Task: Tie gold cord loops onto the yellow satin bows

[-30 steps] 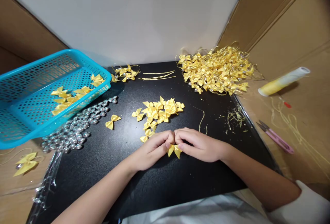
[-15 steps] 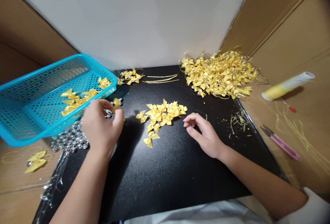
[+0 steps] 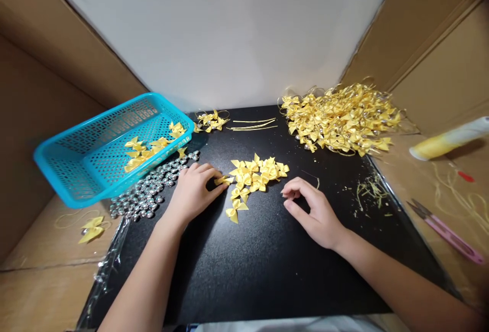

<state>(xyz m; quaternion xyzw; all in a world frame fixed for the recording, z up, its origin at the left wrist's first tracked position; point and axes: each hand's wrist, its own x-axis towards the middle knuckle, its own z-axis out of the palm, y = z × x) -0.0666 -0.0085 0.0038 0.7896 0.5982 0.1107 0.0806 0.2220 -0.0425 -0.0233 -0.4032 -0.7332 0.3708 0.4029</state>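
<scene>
My left hand (image 3: 196, 189) is closed on a yellow bow (image 3: 224, 181) at the left edge of a group of yellow bows (image 3: 256, 171) on the black board (image 3: 244, 266). Right of that group, my right hand (image 3: 311, 212) rests with its fingers curled and thumb near the fingertips; whether anything small is between them is hidden. Silver beads (image 3: 143, 197) lie spread behind and left of my left hand. Several more bows lie inside the blue basket (image 3: 110, 189).
A big heap of corded bows (image 3: 340, 118) sits at the back right. Gold cords (image 3: 254, 125) and a few bows (image 3: 212, 120) lie at the back. Pink snips (image 3: 446, 232), a yellow-white roll (image 3: 451, 138) and thread scraps (image 3: 370, 189) are on the right.
My left hand has come away from beside the basket, rightward to the group of bows, and is now low at the board. My right hand keeps nearly the same pose. The view has shifted slightly.
</scene>
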